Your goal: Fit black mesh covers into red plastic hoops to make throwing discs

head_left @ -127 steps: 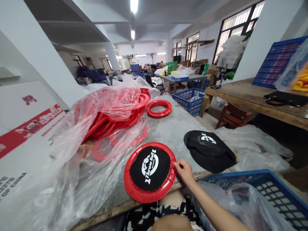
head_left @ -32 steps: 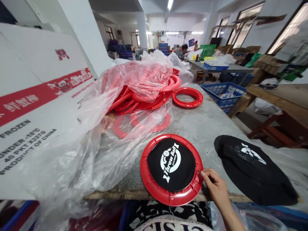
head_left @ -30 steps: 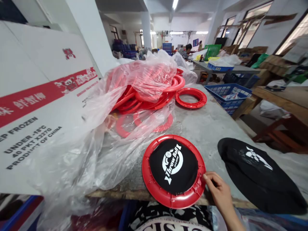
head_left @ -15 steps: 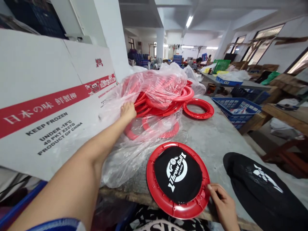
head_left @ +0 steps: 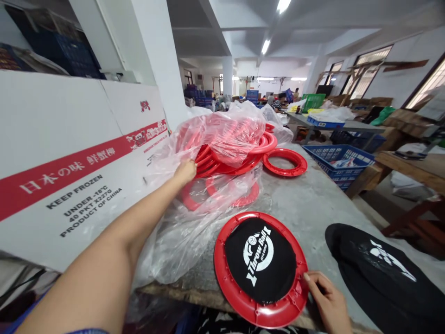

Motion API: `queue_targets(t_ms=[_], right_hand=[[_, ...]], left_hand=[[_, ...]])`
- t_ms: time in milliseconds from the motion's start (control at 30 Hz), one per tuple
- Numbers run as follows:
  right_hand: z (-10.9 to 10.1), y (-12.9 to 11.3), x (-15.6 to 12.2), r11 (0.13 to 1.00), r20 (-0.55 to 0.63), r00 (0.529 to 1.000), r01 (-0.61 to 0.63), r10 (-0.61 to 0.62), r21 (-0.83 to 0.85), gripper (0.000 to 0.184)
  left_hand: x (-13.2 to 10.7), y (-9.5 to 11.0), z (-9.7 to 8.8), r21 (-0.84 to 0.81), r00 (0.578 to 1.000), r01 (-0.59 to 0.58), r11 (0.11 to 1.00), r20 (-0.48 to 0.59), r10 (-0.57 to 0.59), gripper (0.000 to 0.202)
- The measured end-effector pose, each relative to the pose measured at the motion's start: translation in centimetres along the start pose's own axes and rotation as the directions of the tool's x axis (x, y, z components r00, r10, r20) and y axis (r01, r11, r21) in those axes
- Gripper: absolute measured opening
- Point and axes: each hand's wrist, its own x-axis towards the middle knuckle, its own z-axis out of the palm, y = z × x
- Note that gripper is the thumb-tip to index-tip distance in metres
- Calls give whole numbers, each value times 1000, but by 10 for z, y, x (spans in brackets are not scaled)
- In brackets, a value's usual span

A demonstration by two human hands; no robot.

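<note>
My left hand reaches out to a pile of red plastic rings in a clear plastic bag. Its fingers are closed at the edge of the pile, on a red ring as far as I can see; the fingertips are partly hidden. In front of me lies a red ring with a black fabric disc inside it, printed "Throw Ball" in white. My right hand pinches that ring's right rim between thumb and fingers. Right of it lies black fabric with a white print.
A single red ring lies beside the bag on the grey table. A large white carton stands along the left. Blue crates and a wooden bench are beyond the right edge. People sit far back.
The view has tilted up slightly, so everything sits a little lower. My left hand stays at the pile's edge, and my right hand stays on the rim of the ring with the black disc.
</note>
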Motion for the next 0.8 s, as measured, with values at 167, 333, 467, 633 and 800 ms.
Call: queue_targets(t_ms=[167, 333, 467, 633, 800], right_hand=[[3, 1, 2, 1000, 10, 1000, -3, 3, 7, 52], [8, 4, 1, 999, -26, 1000, 11, -10, 35, 51], [10, 11, 1, 998, -19, 999, 33, -32, 52, 51], [9, 20, 2, 998, -9, 1000, 20, -19, 52, 49], [7, 19, 5, 999, 15, 1000, 10, -10, 32, 49]], left_hand=[[32, 22, -5, -61, 986, 137, 989, -91, -142, 44], [52, 37, -3, -138, 988, 135, 981, -50, -143, 45], [59, 39, 2, -165, 990, 134, 977, -11, -138, 44], [58, 29, -5, -194, 992, 103, 976, -54, -115, 53], [55, 15, -34, -151, 987, 38, 988, -147, -61, 40]])
